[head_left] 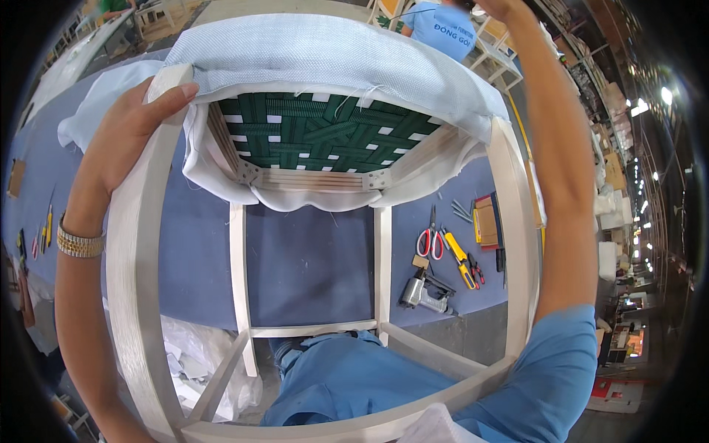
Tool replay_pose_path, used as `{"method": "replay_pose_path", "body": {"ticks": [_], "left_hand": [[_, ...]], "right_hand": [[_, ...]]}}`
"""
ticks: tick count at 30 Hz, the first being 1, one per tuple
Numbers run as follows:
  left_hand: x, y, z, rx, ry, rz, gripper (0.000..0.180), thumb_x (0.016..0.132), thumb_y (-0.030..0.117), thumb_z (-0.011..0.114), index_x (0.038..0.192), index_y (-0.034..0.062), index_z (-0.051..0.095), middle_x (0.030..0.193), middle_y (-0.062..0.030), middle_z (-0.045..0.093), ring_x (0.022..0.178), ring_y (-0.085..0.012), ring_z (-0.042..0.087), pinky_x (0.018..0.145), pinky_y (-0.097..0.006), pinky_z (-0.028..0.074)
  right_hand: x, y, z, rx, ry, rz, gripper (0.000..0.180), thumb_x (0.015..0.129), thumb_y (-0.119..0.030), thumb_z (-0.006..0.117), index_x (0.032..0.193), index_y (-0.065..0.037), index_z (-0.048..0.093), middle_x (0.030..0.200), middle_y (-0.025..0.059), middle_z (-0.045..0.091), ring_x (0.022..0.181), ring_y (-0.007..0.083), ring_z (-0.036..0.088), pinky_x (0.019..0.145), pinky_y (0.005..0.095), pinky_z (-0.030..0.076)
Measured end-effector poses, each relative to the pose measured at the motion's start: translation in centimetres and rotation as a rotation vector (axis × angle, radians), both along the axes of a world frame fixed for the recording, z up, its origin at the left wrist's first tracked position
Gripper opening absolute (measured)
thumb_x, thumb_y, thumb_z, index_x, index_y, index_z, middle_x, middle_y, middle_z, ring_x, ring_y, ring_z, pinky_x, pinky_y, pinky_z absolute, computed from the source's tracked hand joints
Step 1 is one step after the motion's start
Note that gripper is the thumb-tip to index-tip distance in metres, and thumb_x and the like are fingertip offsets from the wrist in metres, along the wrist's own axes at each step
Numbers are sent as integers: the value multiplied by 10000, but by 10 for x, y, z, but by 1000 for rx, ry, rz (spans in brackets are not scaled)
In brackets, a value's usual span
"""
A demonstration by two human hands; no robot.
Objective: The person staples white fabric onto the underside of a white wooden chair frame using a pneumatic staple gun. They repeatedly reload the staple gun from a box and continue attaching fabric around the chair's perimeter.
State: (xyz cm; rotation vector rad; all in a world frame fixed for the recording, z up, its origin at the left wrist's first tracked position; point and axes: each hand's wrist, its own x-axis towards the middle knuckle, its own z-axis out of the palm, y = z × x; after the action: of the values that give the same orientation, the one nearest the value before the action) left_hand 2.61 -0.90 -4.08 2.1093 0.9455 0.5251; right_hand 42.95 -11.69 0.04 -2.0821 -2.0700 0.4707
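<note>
- In front of you, over the blue table (310,255), is the chair (288,181), its pale wooden legs (134,273) and stretchers framing your view. White cloth (332,55) wraps the padded part, with loose threads and a ragged, wavy edge; inside, green webbing (317,136) is woven in a criss-cross, with white showing through the gaps. Metal brackets (379,179) sit in two corners.
- Low down, behind the chair's near left leg, a clear bag (242,387) holds white scraps (190,365).
- Your left hand (136,129) is wrapped around the upper end of that leg, thumb laid over it.
- Your right hand (502,6) lies past the chair's upper right corner, cut off by the top edge; you cannot tell its grip.
- Just beside the chair's near right leg sits an open box (487,221), brown inside; its contents are unclear.
- Between the chair's right legs, on the table, lie a staple gun (427,295), a yellow cutter (459,258), red-handled scissors (430,242) and grey strips (461,211).
</note>
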Motion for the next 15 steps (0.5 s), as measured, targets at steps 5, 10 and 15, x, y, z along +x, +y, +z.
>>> {"method": "replay_pose_path", "body": {"ticks": [5, 10, 15], "left_hand": [[-4, 1, 1, -55, 10, -30, 623, 934, 567, 611, 1129, -22, 663, 986, -128, 699, 854, -177, 641, 826, -299, 496], [-7, 12, -3, -33, -49, -59, 622, 945, 561, 623, 1229, 7, 634, 953, -80, 663, 795, -138, 598, 720, -273, 485], [-1, 11, 1, 54, 4, -91, 615, 949, 538, 616, 1176, -33, 653, 1041, -144, 689, 907, -199, 644, 869, -329, 492]], "right_hand": [[-21, -7, -30, 161, -151, 101, 954, 927, -780, 431, 1584, -95, 332, 1594, 219, 366, 1471, 357, 372, 1226, 421, 277], [-43, -67, -1, 228, -66, 178, 666, 1013, -632, 442, 1546, -234, 437, 1622, 114, 367, 1478, 303, 370, 1222, 408, 285], [-22, -175, 26, 382, -29, -76, 454, 1055, -351, 498, 1417, -87, 569, 1421, 106, 595, 1313, 269, 552, 1109, 372, 409]]}}
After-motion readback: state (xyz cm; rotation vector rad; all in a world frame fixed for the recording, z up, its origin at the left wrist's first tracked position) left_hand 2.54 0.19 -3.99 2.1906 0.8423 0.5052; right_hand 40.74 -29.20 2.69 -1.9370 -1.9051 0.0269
